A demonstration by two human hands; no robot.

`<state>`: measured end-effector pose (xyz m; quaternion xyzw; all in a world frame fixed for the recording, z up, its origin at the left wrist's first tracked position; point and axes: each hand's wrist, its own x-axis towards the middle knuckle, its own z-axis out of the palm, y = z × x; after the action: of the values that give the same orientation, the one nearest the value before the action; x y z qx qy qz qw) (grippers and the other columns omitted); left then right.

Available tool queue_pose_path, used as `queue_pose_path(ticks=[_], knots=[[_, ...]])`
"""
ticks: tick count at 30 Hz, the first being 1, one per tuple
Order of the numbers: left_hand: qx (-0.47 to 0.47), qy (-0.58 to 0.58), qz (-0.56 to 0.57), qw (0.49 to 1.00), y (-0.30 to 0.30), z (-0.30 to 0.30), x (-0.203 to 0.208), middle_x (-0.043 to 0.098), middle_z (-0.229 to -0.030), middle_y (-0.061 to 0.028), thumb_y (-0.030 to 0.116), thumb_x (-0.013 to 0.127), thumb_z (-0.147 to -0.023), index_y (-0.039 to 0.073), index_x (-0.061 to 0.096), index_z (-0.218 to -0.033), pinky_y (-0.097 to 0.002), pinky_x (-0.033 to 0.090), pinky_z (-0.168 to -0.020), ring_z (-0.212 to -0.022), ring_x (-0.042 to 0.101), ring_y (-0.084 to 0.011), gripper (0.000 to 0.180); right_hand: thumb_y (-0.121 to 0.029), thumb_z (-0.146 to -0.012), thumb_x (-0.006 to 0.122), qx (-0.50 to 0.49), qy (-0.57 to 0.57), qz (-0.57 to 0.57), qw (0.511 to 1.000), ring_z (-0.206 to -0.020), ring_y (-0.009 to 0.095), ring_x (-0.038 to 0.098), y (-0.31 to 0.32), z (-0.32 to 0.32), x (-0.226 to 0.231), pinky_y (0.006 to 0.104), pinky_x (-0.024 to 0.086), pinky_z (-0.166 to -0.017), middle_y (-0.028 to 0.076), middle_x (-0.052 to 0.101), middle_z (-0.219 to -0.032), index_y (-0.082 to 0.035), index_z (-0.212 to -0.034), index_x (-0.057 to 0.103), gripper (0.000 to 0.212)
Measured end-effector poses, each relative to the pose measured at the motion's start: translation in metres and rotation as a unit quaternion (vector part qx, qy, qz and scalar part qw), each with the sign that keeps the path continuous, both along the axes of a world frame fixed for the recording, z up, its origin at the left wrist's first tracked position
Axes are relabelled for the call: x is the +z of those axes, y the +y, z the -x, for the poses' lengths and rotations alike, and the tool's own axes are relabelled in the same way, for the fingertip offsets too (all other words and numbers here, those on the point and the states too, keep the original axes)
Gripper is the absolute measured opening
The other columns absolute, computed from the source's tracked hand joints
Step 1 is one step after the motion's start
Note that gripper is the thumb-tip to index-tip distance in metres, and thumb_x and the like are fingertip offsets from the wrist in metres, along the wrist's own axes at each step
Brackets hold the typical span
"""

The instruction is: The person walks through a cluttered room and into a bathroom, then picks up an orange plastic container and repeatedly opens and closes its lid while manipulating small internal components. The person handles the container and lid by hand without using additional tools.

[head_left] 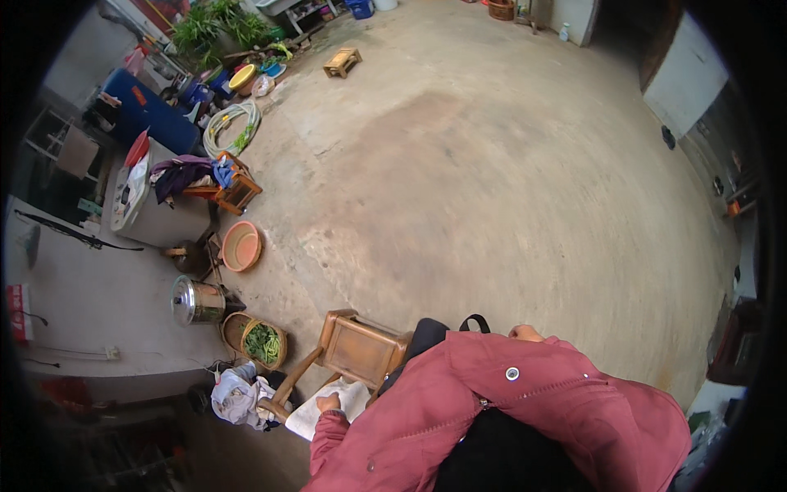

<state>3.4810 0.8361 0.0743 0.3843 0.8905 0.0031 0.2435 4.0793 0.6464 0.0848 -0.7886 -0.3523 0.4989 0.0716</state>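
Note:
My left hand (329, 403) is closed on a white cloth (355, 399) beside a brown wooden chair (357, 351). The cloth hangs down by the chair's near side, next to its curved arm. Only a small part of my right hand (525, 332) shows past the red jacket sleeve. Its fingers are mostly hidden, and nothing can be made out in it. Near it a black strap loop (474, 321) sticks up by the jacket.
Left of the chair lie grey clothes (244, 398), a basket of greens (262, 343), a metal pot (197, 301) and an orange basin (242, 246). Farther off are a stool piled with clothes (237, 193), a coiled hose (232, 129) and a small wooden stool (342, 61). Concrete floor (492, 189) spreads ahead.

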Motion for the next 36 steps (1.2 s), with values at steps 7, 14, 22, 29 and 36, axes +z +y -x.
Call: queue_pose_path(ticks=[7, 14, 22, 29, 36], knots=[[-0.049, -0.066, 0.067, 0.994, 0.126, -0.076, -0.099, 0.062, -0.121, -0.0271, 0.028, 0.079, -0.071, -0.012, 0.06, -0.118, -0.0382, 0.044, -0.101, -0.118, 0.058, -0.0344, 0.064, -0.039, -0.078, 0.067, 0.066, 0.036, -0.003, 0.997, -0.097, 0.035, 0.067, 0.162, -0.082, -0.035, 0.0397, 0.052, -0.086, 0.022, 0.07, -0.101, -0.004, -0.104, 0.072, 0.044], [-0.263, -0.122, 0.107, 0.951, 0.387, -0.204, -0.055, 0.06, -0.123, -0.0281, 0.032, 0.075, -0.074, -0.01, 0.059, -0.121, -0.0409, 0.044, -0.101, -0.12, 0.056, -0.0386, 0.065, -0.035, -0.079, 0.069, 0.071, -0.027, 0.007, 0.997, -0.092, 0.032, 0.068, 0.352, -0.145, -0.017, 0.0382, 0.053, -0.083, 0.021, 0.07, -0.097, 0.0, -0.106, 0.07, 0.044], [-0.311, -0.22, -0.035, 0.924, 0.695, -0.41, 0.016, 0.059, -0.127, -0.0261, 0.029, 0.07, -0.08, -0.006, 0.058, -0.125, -0.0397, 0.044, -0.101, -0.121, 0.056, -0.0358, 0.058, -0.024, -0.082, 0.069, -0.04, 0.059, -0.083, 0.994, -0.085, 0.023, 0.068, 0.542, -0.212, 0.027, 0.0348, 0.053, -0.076, 0.014, 0.072, -0.089, 0.0, -0.102, 0.07, 0.031], [-0.32, -0.151, 0.004, 0.935, 0.883, -0.441, -0.023, 0.062, -0.123, -0.0242, 0.034, 0.072, -0.08, -0.003, 0.061, -0.122, -0.0407, 0.046, -0.099, -0.118, 0.058, -0.0353, 0.057, -0.022, -0.082, 0.066, -0.081, 0.002, 0.002, 0.997, -0.062, 0.015, 0.066, 0.727, -0.334, 0.027, 0.0361, 0.054, -0.06, 0.012, 0.07, -0.078, -0.001, -0.085, 0.07, 0.021], [0.018, -0.289, 0.171, 0.942, 0.938, -0.368, -0.09, 0.07, -0.11, -0.0169, 0.031, 0.069, -0.081, 0.005, 0.063, -0.123, -0.0402, 0.05, -0.09, -0.108, 0.065, -0.0289, 0.05, -0.024, -0.081, 0.058, 0.115, -0.086, -0.088, 0.986, -0.09, 0.038, 0.066, 1.004, -0.41, 0.046, 0.0447, 0.052, -0.081, 0.022, 0.069, -0.095, 0.0, -0.101, 0.069, 0.033]])
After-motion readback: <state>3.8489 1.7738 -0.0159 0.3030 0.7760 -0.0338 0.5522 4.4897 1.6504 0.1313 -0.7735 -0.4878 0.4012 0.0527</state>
